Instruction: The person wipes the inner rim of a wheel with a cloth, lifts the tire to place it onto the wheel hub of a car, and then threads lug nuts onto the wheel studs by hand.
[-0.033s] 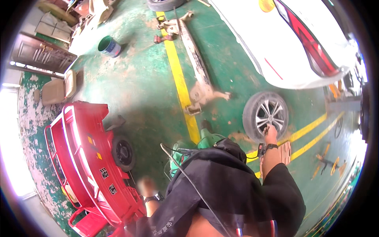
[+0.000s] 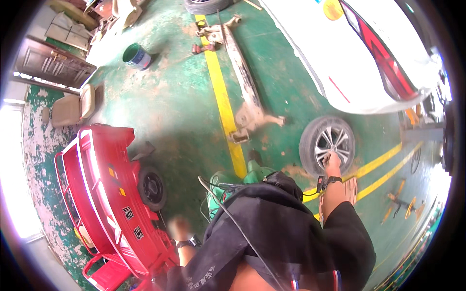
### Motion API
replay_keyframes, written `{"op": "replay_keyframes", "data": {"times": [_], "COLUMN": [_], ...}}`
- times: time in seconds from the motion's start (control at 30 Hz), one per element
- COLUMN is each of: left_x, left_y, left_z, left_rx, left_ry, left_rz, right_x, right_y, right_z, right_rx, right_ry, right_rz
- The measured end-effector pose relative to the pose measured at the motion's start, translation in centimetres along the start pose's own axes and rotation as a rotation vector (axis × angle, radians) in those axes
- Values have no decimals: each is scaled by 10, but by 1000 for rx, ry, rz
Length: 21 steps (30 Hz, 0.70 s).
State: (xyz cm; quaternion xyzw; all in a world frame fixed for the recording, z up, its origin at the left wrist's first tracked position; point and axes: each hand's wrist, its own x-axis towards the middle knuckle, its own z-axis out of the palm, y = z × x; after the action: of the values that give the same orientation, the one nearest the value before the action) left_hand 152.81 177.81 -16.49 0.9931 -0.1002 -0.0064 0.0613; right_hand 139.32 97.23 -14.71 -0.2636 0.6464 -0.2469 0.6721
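Note:
My right hand (image 2: 331,161), a device strapped at its wrist (image 2: 323,183), is held out with curled fingers, overlapping the lower part of an alloy wheel with tyre (image 2: 324,131) lying on the floor; I cannot tell whether it touches it or holds anything. My left hand (image 2: 179,228) is blurred at the lower left, beside a red three-wheeled cart (image 2: 104,184) with a black wheel (image 2: 151,188). A dark jacket (image 2: 262,218) with a cable across it covers my front, and my legs in green trousers (image 2: 255,167) show beyond it.
A rusty axle beam (image 2: 242,82) lies along a yellow floor line. A white car's rear (image 2: 349,63) fills the upper right. A bucket (image 2: 136,56), beige seats (image 2: 65,109) and another tyre (image 2: 204,6) are farther off. A yellow-and-black jack-like tool (image 2: 403,201) lies at the right.
The view has shifted very slightly, so the car and wheel sit a little lower in the picture. Both my hands stay about where they were.

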Motion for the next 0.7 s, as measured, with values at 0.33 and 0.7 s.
{"op": "replay_keyframes", "data": {"times": [0.33, 0.7], "left_x": [242, 549], "left_y": [5, -50], "left_z": [-23, -45], "left_rx": [-1288, -161], "left_ry": [-163, 112], "left_rz": [-448, 414], "right_x": [-42, -116], "right_y": [-23, 71], "right_z": [173, 231], "right_rx": [-36, 88], "right_ry": [-30, 184], "right_rz": [-93, -116]}}
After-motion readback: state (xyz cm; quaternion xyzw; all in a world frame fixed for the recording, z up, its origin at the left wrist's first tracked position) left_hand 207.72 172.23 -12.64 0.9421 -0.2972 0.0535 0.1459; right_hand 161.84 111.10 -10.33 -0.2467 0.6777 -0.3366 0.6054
